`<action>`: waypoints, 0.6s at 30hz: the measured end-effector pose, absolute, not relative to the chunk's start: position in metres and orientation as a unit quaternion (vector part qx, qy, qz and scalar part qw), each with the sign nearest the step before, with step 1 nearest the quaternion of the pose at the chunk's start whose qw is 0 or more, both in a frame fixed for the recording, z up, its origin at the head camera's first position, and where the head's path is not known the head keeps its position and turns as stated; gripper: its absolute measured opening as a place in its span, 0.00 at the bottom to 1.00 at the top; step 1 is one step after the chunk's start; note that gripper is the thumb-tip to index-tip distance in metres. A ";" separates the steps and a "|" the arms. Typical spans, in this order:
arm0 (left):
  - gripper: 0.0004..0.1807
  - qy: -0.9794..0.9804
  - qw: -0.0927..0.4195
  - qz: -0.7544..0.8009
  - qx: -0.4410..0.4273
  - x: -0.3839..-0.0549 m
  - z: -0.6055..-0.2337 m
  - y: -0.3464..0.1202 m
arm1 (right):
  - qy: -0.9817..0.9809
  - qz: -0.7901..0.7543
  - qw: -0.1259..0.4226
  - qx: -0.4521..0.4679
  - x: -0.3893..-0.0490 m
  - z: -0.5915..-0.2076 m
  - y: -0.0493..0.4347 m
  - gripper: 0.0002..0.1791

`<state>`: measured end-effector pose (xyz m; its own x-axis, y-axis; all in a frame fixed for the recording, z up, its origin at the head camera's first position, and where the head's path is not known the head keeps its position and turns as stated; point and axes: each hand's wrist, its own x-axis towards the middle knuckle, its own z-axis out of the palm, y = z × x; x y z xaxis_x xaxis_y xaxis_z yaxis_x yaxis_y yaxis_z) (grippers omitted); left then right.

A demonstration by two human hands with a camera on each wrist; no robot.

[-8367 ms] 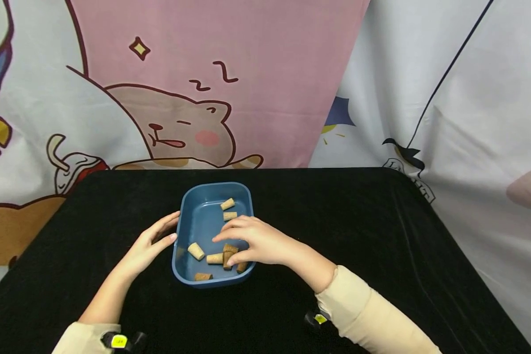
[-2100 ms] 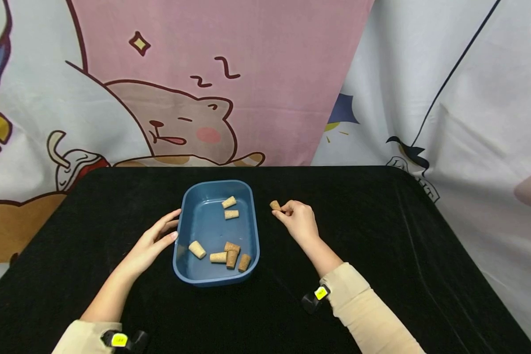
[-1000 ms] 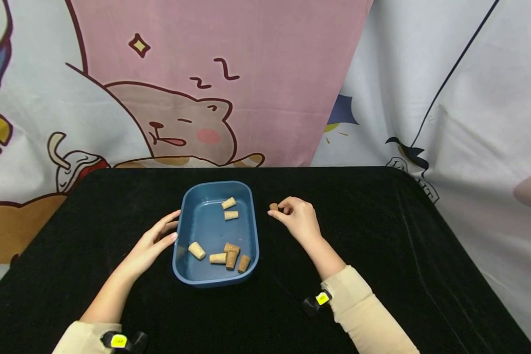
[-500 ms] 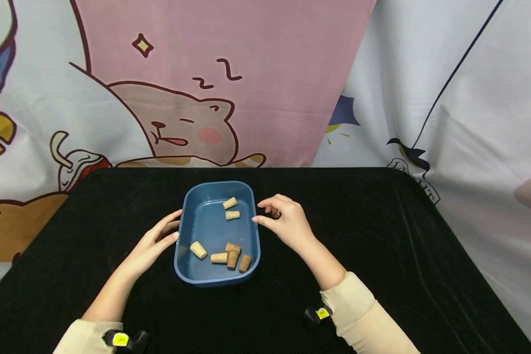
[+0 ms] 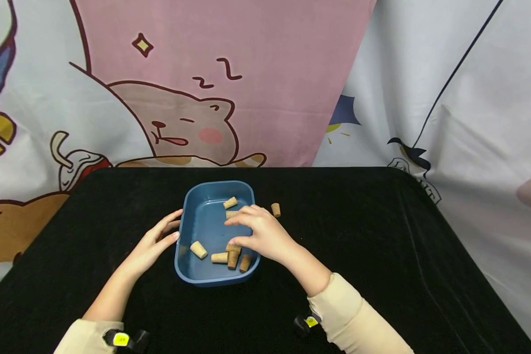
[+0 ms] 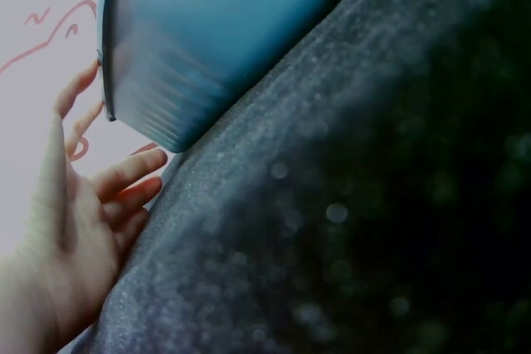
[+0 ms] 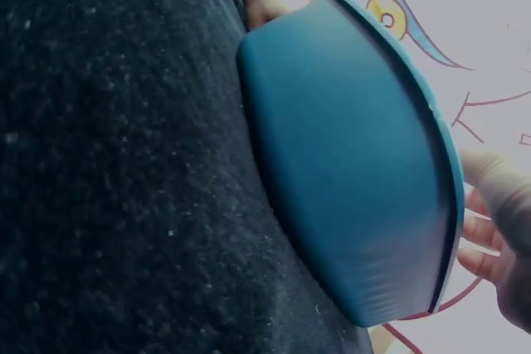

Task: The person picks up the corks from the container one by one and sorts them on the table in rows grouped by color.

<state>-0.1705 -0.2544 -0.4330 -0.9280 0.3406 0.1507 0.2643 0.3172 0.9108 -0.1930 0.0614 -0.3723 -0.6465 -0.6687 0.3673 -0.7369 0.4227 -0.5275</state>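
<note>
Inside the blue plastic bin (image 5: 203, 231) lie several corks. Two pale corks are near its far end, among them the pale cork (image 5: 230, 202), and the lower one is partly covered by my right hand. Closer to me are another pale cork (image 5: 198, 250) and a cluster with a brown cork (image 5: 232, 260). My right hand (image 5: 267, 233) reaches over the bin's right rim, thumb and fingers apart, with nothing held. My left hand (image 5: 150, 246) rests its fingertips on the bin's left side. One brown cork (image 5: 276, 210) stands on the cloth right of the bin.
Black cloth (image 5: 358, 236) covers the table under the bin. A printed curtain (image 5: 292, 73) hangs behind the table's far edge. In the right wrist view, the bin's outer wall (image 7: 348, 147) fills the middle.
A brown cork from the bin's near end was taken out by my right hand and set down on the cloth. That hand let go and moved back over the bin. My left hand stayed put.
</note>
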 end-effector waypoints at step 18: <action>0.29 0.807 0.039 0.560 0.183 -0.170 -0.433 -0.255 | -0.869 0.103 -0.073 0.478 -0.213 -0.361 0.047 0.22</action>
<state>-0.1705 -0.2553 -0.4331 -0.9298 0.3397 0.1414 0.2513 0.3057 0.9183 -0.2125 0.0473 -0.3606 -0.5314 -0.8466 -0.0287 -0.8166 0.5210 -0.2484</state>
